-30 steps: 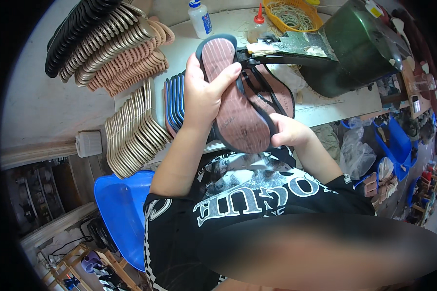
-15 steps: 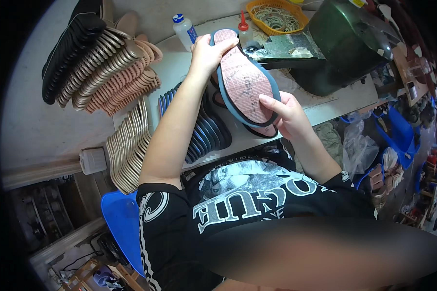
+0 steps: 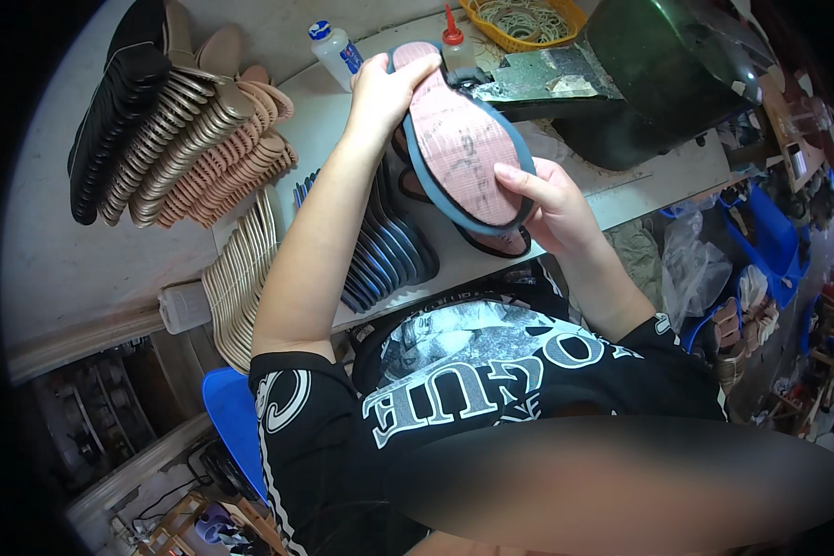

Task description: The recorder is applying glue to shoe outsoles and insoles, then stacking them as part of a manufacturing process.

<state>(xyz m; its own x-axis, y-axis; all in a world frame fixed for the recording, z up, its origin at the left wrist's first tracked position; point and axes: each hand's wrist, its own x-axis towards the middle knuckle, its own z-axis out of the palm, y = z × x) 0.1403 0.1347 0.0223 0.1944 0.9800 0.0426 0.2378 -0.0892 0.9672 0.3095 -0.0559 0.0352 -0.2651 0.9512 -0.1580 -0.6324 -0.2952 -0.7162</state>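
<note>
Between my two hands is a shoe insole [image 3: 468,148], its pinkish underside facing me and a blue-grey edge around it. My left hand [image 3: 385,91] pinches the narrow far end, thumb lying across it. At the broad near end my right hand [image 3: 549,199] grips the edge, with the thumb on the pink face and the fingers behind. Another pink-faced piece with a dark rim [image 3: 508,243] rests on the table below, mostly hidden. Just left of it stands a row of dark blue and black soles [image 3: 389,250], partly covered by my left forearm.
Stacks of black soles [image 3: 125,120], pink soles [image 3: 236,171] and beige soles [image 3: 241,287] line the left. Behind are a white bottle with a blue cap [image 3: 336,56], a red-tipped bottle [image 3: 452,39], a yellow basket [image 3: 524,42] and a dark green machine [image 3: 663,83].
My view has shifted slightly, and the insole has tilted a little in my hands. Both hands keep their hold on it.
</note>
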